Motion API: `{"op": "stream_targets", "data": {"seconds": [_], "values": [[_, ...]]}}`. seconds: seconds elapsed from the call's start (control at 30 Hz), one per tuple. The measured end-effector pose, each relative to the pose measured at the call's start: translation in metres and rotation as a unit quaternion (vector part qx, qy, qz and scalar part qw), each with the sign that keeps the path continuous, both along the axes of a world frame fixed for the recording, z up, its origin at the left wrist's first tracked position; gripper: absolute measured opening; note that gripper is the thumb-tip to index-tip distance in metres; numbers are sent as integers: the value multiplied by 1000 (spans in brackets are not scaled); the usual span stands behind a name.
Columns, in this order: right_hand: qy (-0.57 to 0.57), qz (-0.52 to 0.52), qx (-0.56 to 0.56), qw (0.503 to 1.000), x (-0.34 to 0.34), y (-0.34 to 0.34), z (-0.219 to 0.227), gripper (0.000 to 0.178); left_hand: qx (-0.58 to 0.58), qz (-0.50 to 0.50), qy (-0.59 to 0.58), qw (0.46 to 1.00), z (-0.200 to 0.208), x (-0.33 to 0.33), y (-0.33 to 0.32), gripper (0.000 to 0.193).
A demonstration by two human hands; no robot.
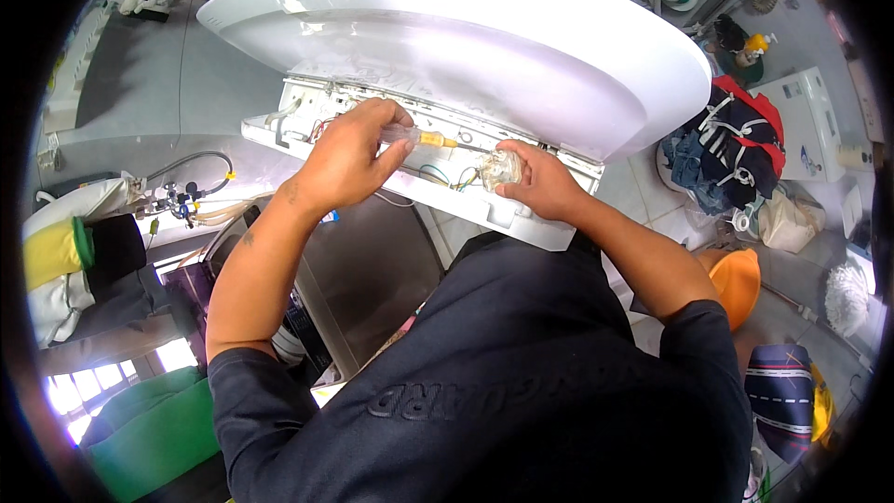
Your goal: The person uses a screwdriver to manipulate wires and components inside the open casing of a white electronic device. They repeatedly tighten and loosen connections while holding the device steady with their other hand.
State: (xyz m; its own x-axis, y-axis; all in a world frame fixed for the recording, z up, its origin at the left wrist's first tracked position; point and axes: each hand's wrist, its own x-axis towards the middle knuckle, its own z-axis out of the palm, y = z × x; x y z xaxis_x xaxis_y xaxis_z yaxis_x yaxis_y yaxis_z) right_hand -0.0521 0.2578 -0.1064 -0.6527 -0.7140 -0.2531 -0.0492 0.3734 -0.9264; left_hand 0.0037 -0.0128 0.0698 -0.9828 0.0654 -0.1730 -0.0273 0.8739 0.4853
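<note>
My left hand is closed round the clear and yellow handle of a screwdriver. Its shaft points right, toward a small round part, clear or pale and looking like a little motor. That part sits between the thumb and fingers of my right hand. Whether the screwdriver's tip touches it, I cannot tell. Both hands are over a long white housing, like an air conditioner's indoor unit, with thin coloured wires inside. A large curved white panel rises behind it.
Left of the housing are a gauge manifold with hoses and a dark grey flat surface. At the right lie a heap of clothes, a white box-shaped appliance and an orange plastic thing. A green item is at lower left.
</note>
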Motion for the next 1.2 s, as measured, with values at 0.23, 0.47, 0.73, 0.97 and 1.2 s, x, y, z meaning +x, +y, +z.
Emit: {"op": "stream_targets", "data": {"seconds": [0.23, 0.47, 0.73, 0.97, 1.2], "values": [[-16, -3, 8, 1000, -1, 1, 2, 70, -60, -48, 20, 997, -3, 1, 0, 21], [-3, -7, 3, 1000, 0, 0, -4, 72, -112, -39, -101, 988, -1, -6, -3, 20], [-46, -8, 2, 999, 0, 0, 6, 69, -61, -110, -25, 992, -7, 2, -6, 25], [-37, -13, -8, 999, 1, 0, 3, 69, -59, -86, -59, 993, 2, 2, 3, 23], [-43, -15, 2, 999, 0, 0, 4, 69, -114, -120, -59, 985, -9, 0, -5, 21]]}}
